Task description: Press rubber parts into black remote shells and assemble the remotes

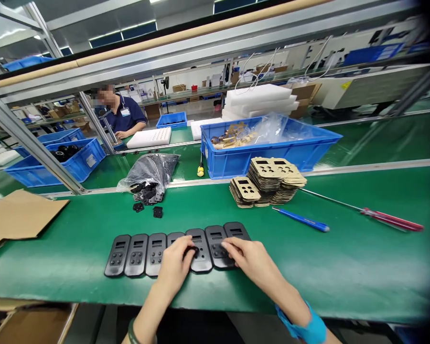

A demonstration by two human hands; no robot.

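Note:
Several black remote-control shells [136, 254] lie side by side in a row on the green bench [344, 267]. My left hand [175, 265] rests on the shell in the middle of the row, its fingers curled and pressing down by a small black rubber pad. My right hand [251, 258] lies flat over the neighbouring shell [217, 243], fingertips pressing on its button area. A clear bag of black rubber keypads [150, 174] sits behind the row, with a few loose pads [157, 211] spilled in front of it.
Stacks of tan perforated cards [272, 179] stand right of centre, behind them a blue bin [268, 143]. A blue screwdriver [303, 220] and a red one [390, 220] lie to the right. Cardboard [17, 215] lies left. A person in a dark shirt [123, 117] works across the line.

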